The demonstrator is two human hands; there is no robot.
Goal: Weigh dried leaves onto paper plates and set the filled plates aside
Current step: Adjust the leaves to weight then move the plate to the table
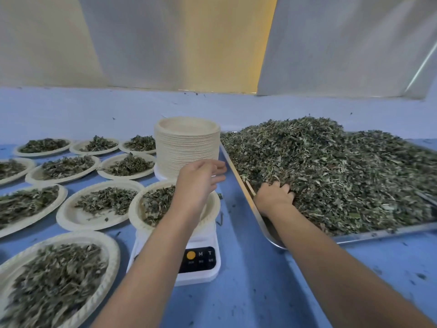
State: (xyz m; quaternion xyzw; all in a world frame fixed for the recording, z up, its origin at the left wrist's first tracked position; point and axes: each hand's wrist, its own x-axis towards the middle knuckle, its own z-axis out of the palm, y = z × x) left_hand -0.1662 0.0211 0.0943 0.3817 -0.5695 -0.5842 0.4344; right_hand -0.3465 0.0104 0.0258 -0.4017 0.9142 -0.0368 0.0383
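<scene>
Head view: left hand [198, 183] hovers, fingers relaxed, over the plate [133, 210] on the scale [198, 279]. Right hand [274, 197] grips dried leaves [331, 174] heaped on the right tray [378, 235]. Filled plates [67, 217] lie left.

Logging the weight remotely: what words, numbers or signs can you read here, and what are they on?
"M": black control panel of the white digital scale.
"T": same panel, right of the M.
Captions under the orange round button, M and T: too small to read.
Weight figure: none visible; the left forearm covers the panel's left part.
Elsewhere: no text.
</scene>
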